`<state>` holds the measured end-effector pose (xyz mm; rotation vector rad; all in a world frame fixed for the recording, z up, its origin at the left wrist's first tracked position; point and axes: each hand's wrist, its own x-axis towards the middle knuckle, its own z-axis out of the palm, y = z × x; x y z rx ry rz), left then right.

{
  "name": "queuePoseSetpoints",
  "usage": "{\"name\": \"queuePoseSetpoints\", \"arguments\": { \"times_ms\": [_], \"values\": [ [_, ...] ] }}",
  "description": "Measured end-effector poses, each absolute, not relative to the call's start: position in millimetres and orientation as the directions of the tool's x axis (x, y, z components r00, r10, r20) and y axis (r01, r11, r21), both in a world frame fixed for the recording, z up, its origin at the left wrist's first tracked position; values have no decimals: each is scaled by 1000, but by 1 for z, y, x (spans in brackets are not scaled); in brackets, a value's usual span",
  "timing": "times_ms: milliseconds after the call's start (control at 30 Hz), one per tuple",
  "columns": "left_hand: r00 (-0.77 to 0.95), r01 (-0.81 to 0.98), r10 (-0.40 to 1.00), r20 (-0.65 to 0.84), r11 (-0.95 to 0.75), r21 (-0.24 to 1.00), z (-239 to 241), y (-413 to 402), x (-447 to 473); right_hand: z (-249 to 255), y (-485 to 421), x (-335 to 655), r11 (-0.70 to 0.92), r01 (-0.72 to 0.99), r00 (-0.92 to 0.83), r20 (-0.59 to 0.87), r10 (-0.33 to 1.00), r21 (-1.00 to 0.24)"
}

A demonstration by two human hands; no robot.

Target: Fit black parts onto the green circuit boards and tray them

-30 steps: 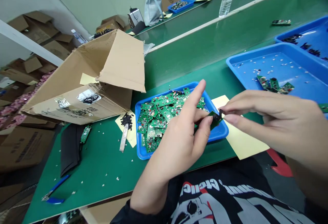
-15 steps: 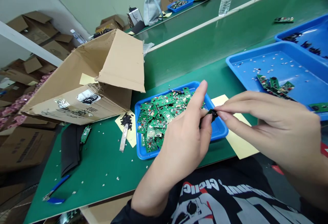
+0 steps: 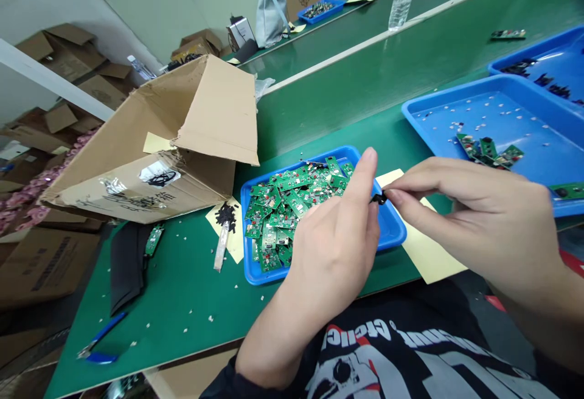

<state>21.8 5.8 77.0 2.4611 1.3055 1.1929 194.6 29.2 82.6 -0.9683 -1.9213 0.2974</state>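
My left hand (image 3: 335, 247) and my right hand (image 3: 474, 216) meet above the near right corner of a small blue tray (image 3: 392, 228). Both pinch a small black part (image 3: 378, 199) between their fingertips; a green board seen earlier is hidden behind my left fingers. The tray holds a heap of green circuit boards (image 3: 292, 204). A yellow paper sheet (image 3: 429, 253) lies under my right hand.
An open cardboard box (image 3: 182, 137) lies on its side at the left. A large blue tray (image 3: 502, 125) with a few boards sits at the right. Black parts on yellow paper (image 3: 225, 216), a black strip (image 3: 125, 265) and a blue tool (image 3: 98, 344) lie on the green mat.
My left hand turned, so the small green board it held is now hidden behind its fingers. Both hands rose slightly and closed in on the black part.
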Motion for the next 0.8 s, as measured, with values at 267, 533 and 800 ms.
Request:
{"name": "queuePoseSetpoints", "arguments": {
  "times_ms": [267,533,800],
  "values": [
    [318,656,732,602,-629,418,75,7,27,75,33,191,678,515,-236,674,700,-524],
    [259,587,766,588,-609,534,67,13,24,67,36,196,779,375,-345,705,620,-502],
    [86,307,846,526,-525,794,69,5,29,56,39,201,741,207,-300,679,669,-639]
  ]
}}
